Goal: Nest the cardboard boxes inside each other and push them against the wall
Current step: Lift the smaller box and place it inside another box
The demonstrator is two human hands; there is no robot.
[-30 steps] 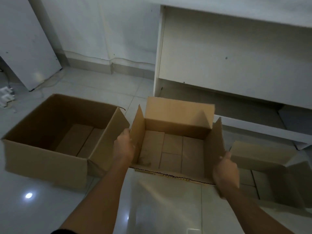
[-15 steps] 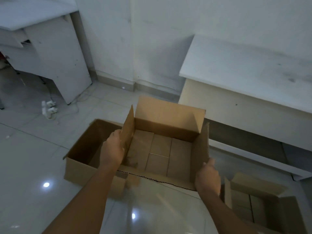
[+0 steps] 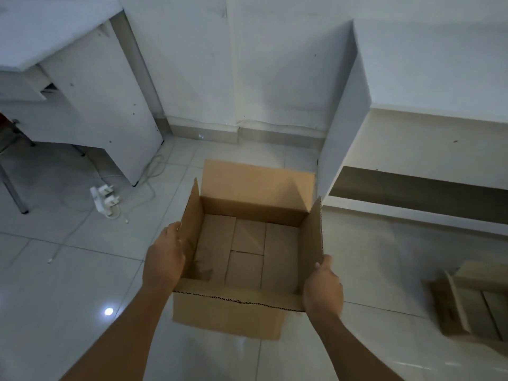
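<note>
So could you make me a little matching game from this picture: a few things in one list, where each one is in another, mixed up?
Things:
1. open brown cardboard box in the middle
2. second brown cardboard box
3. white power strip with plugs
4. bright round light reflection

Places:
A. on the floor tiles at far left, cables trailing from it
B. held between the left hand and the right hand
C. on the glossy tile near the left forearm
D. at the right edge, partly cut off

Pairs: 1-B, 2-D, 3-A, 4-C
</note>
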